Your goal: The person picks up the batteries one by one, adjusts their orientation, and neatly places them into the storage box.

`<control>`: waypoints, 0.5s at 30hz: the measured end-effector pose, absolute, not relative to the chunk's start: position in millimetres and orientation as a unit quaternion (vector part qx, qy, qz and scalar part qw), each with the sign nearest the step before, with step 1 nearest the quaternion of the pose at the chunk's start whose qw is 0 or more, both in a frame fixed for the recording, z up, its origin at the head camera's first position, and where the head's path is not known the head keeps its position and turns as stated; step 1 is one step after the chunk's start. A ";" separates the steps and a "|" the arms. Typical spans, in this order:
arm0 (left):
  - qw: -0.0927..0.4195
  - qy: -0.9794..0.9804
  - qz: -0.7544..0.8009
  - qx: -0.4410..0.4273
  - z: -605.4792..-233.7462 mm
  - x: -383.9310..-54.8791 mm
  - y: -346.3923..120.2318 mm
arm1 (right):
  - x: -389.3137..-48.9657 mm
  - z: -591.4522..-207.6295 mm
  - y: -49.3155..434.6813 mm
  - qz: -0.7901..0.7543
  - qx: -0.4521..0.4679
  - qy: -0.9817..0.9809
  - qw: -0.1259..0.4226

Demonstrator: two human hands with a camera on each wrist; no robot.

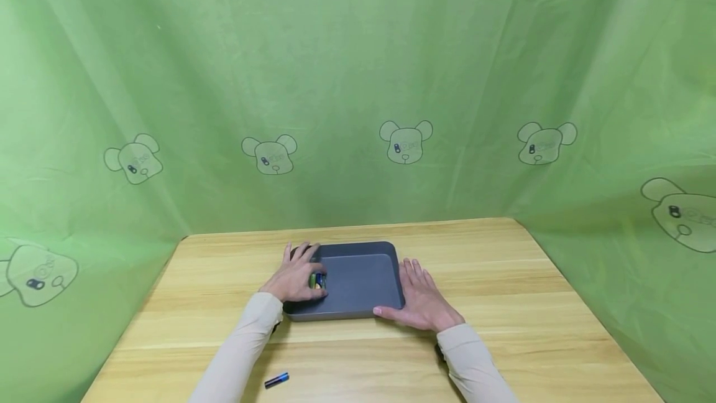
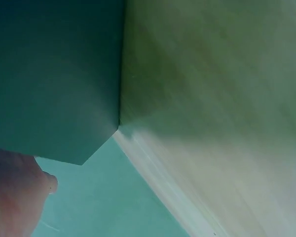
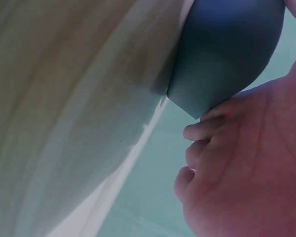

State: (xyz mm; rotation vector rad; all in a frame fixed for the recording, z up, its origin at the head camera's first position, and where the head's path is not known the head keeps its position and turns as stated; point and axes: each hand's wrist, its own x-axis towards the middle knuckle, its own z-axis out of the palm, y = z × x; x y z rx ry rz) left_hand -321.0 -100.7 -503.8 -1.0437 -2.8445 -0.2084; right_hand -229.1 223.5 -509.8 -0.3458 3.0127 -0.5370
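A dark grey rectangular tray (image 1: 358,282) lies on the wooden table. Over its left wall reaches my left hand (image 1: 296,282), thumb and index finger curled round a small group of batteries (image 1: 318,280), green and blue, inside the tray. The other fingers spread along the tray's far left corner. My right hand (image 1: 422,300) rests against the right wall with straight fingers, its thumb at the near rim. In the right wrist view, the right hand (image 3: 241,163) lies beside the tray's outer wall (image 3: 222,54). Only part of the left hand (image 2: 15,192) shows in the left wrist view.
A single dark blue battery (image 1: 276,380) lies on the table (image 1: 503,278) in front of the tray, near the left forearm. Green curtains (image 1: 347,79) with bear-head prints hang behind the table and at both sides.
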 end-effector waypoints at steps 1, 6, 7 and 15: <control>0.047 -0.936 -0.074 -0.342 -502.8 -320.6 -101.1 | -229.0 -509.9 223.5 -0.173 -0.113 0.978 0.032; 0.044 -0.939 -0.110 -0.322 -489.1 -318.0 -107.8 | -228.5 -507.7 224.0 -0.173 -0.118 0.977 0.037; 0.048 -0.940 -0.119 -0.317 -485.1 -317.1 -110.3 | -228.6 -507.2 224.1 -0.173 -0.118 0.977 0.037; 0.093 -0.944 -0.173 -0.265 -459.9 -291.4 -139.0 | -228.4 -506.3 223.1 -0.177 -0.115 0.977 0.040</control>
